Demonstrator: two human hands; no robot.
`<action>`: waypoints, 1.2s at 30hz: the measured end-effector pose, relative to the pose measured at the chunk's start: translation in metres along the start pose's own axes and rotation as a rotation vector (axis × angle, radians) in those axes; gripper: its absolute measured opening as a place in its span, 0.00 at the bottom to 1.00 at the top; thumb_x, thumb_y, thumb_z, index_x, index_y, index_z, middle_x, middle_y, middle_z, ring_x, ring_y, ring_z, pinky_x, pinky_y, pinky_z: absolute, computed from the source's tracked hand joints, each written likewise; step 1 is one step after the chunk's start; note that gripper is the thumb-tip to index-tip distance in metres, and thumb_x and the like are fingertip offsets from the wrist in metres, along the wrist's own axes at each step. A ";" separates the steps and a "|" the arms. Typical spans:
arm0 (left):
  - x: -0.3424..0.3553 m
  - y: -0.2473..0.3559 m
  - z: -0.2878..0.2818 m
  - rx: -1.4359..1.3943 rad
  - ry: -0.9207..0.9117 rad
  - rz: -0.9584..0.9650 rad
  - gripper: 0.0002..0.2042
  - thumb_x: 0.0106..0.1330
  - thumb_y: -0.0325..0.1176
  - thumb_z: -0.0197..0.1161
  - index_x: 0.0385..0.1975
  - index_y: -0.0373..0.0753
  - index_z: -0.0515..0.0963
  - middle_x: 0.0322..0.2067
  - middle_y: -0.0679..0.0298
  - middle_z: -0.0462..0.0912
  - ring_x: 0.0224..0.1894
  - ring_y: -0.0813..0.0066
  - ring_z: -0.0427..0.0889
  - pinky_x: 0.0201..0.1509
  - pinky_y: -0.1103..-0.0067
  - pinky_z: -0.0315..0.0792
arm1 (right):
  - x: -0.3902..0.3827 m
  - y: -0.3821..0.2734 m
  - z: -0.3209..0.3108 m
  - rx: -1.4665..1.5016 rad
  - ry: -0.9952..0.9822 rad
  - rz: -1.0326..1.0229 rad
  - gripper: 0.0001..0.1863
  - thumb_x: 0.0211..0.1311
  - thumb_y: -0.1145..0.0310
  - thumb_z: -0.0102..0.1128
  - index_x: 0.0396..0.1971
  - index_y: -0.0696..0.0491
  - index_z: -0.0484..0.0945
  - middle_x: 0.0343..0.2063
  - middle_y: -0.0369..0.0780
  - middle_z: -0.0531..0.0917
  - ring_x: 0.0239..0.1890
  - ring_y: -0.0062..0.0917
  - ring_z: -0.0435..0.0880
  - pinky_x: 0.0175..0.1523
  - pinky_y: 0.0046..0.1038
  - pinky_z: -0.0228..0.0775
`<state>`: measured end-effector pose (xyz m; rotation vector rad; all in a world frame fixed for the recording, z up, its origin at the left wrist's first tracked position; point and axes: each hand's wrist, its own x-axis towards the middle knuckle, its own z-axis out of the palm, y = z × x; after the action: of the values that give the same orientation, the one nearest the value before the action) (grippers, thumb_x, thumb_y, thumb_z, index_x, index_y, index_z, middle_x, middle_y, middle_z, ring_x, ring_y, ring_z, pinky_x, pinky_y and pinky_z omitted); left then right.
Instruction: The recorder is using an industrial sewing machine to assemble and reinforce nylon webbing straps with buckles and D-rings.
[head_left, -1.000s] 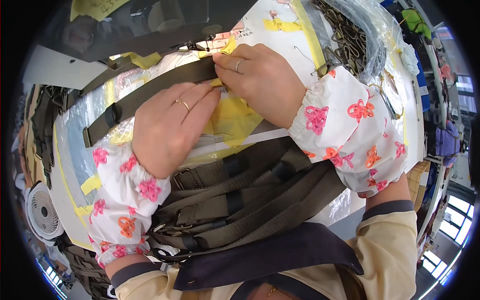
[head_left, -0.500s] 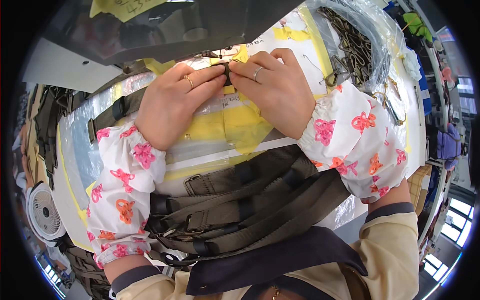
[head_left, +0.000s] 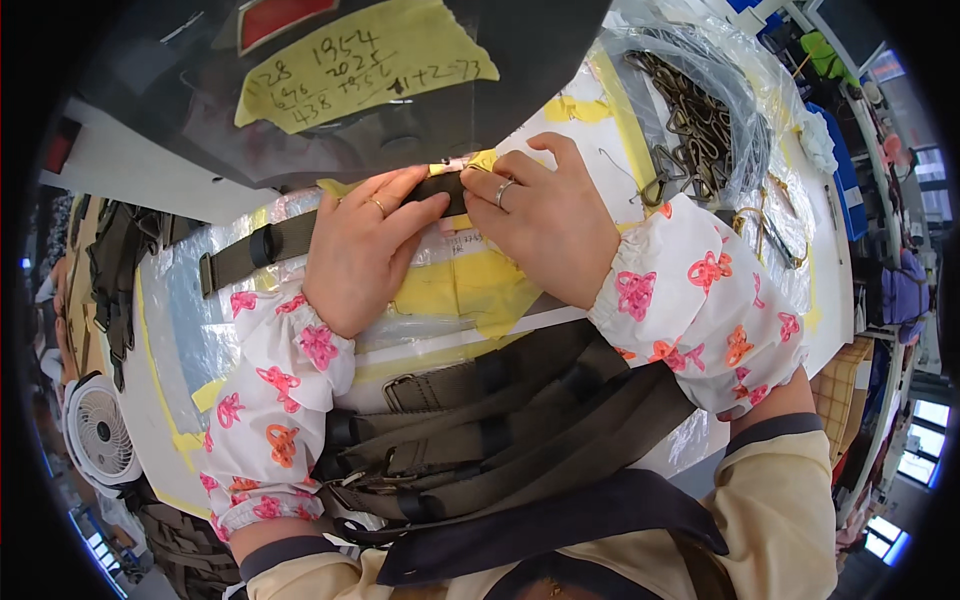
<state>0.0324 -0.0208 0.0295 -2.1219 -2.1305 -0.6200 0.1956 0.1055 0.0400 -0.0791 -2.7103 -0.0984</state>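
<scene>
A dark olive webbing strap (head_left: pixel 290 236) runs from the left under the front of a dark sewing machine (head_left: pixel 385 150). My left hand (head_left: pixel 362 250) holds the strap, fingers pressed together on it near the machine's lower edge. On its other side, my right hand (head_left: pixel 545 215) grips the strap's far part between bent fingers and thumb. A short dark stretch shows between the two hands. The machine's head hides the needle area. A black loop (head_left: pixel 262 247) and a metal buckle (head_left: pixel 207 275) sit toward the strap's left end.
Several olive straps with buckles (head_left: pixel 520 410) lie in a pile close to my body. Metal triangular rings (head_left: pixel 690 110) fill a clear plastic bag at the far right. Yellow tape (head_left: pixel 450 285) covers part of the white table. A white fan (head_left: pixel 100 430) stands at left.
My view has shifted, so the machine's head fills more of the top and covers the needle area. My left fingers sit further from my right ones, with more strap showing between them.
</scene>
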 end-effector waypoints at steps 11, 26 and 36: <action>0.001 -0.008 0.002 0.008 -0.004 0.036 0.11 0.59 0.28 0.55 0.41 0.45 0.75 0.47 0.67 0.76 0.52 0.72 0.72 0.37 0.71 0.59 | 0.005 0.007 -0.003 -0.041 -0.119 -0.026 0.11 0.43 0.74 0.55 0.31 0.51 0.79 0.40 0.31 0.79 0.43 0.21 0.74 0.60 0.45 0.52; 0.007 -0.020 0.005 -0.309 -0.055 -0.082 0.13 0.60 0.21 0.52 0.45 0.37 0.73 0.39 0.54 0.78 0.41 0.60 0.78 0.44 0.78 0.70 | 0.010 0.023 0.011 -0.105 -0.094 -0.021 0.10 0.49 0.69 0.57 0.34 0.46 0.79 0.32 0.30 0.81 0.46 0.21 0.74 0.61 0.48 0.49; 0.009 -0.034 0.011 -0.172 0.032 -0.066 0.12 0.61 0.31 0.55 0.44 0.46 0.76 0.29 0.61 0.80 0.26 0.63 0.79 0.28 0.75 0.72 | 0.012 0.024 0.014 -0.072 -0.110 0.023 0.14 0.48 0.70 0.57 0.38 0.46 0.77 0.38 0.29 0.80 0.47 0.21 0.74 0.61 0.47 0.48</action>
<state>0.0014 -0.0072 0.0144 -2.1139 -2.2120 -0.8671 0.1806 0.1314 0.0338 -0.1414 -2.8149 -0.1901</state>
